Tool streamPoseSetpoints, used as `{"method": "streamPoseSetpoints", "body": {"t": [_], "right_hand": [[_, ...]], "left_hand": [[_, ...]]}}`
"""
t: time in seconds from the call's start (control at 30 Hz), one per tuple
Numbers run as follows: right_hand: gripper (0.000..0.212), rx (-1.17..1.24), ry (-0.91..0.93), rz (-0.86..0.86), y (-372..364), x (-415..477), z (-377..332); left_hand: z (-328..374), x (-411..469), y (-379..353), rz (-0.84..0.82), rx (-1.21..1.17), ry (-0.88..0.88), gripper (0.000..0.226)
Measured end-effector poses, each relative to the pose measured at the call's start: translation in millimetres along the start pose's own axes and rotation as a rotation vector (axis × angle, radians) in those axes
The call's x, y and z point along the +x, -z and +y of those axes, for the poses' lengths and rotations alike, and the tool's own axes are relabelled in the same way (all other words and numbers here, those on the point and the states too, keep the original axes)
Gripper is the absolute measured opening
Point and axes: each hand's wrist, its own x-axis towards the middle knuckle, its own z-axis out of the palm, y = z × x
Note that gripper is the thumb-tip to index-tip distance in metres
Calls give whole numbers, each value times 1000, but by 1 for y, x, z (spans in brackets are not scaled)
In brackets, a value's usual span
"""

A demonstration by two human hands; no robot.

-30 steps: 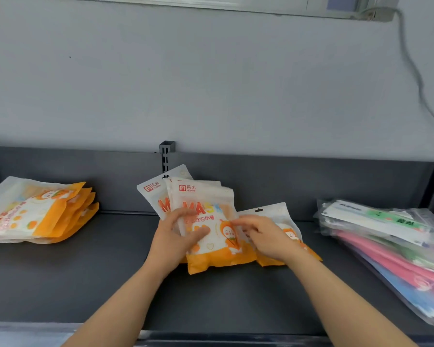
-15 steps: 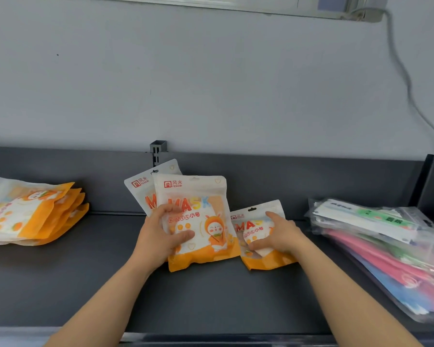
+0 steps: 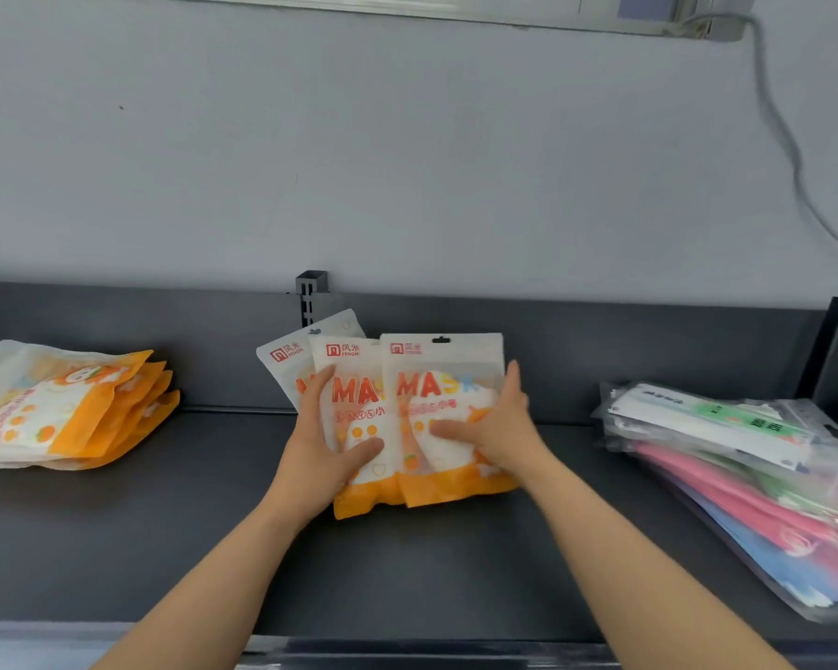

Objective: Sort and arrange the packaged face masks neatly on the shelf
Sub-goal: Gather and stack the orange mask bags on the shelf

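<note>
Though half-hidden by left hand [image 3: 318, 452] and right hand [image 3: 499, 427], mask packs [image 3: 436, 374]

Both arms reaching forward, left hand [image 3: 321, 454] and right hand [image 3: 500, 427] gripping, thumbs in front

Grey wall [image 3: 407, 162], hanging cable [image 3: 793, 154]

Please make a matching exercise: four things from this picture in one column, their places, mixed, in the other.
1 flat stack of orange-and-white mask pouches
2 pile of clear plastic packs, pink and blue
3 frontmost orange-and-white MASK pouch
4 MASK pouch just behind it

A in the left hand
B in the right hand
C dark shelf's left end
D shelf's right end

Pairs: 1-C, 2-D, 3-B, 4-A
</note>
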Motion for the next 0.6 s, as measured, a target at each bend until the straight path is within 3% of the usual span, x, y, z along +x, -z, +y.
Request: {"method": "streamPoseSetpoints", "body": {"t": [0.07, 0.13, 0.2, 0.4, 0.6], "right_hand": [[139, 145, -71, -97, -19, 4, 1], [121, 191, -74, -163, -28, 8, 0], [113, 261, -54, -188, -35, 9, -2], [113, 377, 51, -315, -34, 6, -11], [92, 678, 57, -515, 21, 10, -11]], "left_hand": [[2, -2, 1, -5, -44, 20, 118], [5, -2, 2, 29, -70, 58, 138], [7, -1, 1, 40, -60, 57, 149], [13, 6, 1, -41, 21, 5, 137], [36, 19, -15, -207, -112, -69, 143]]}}
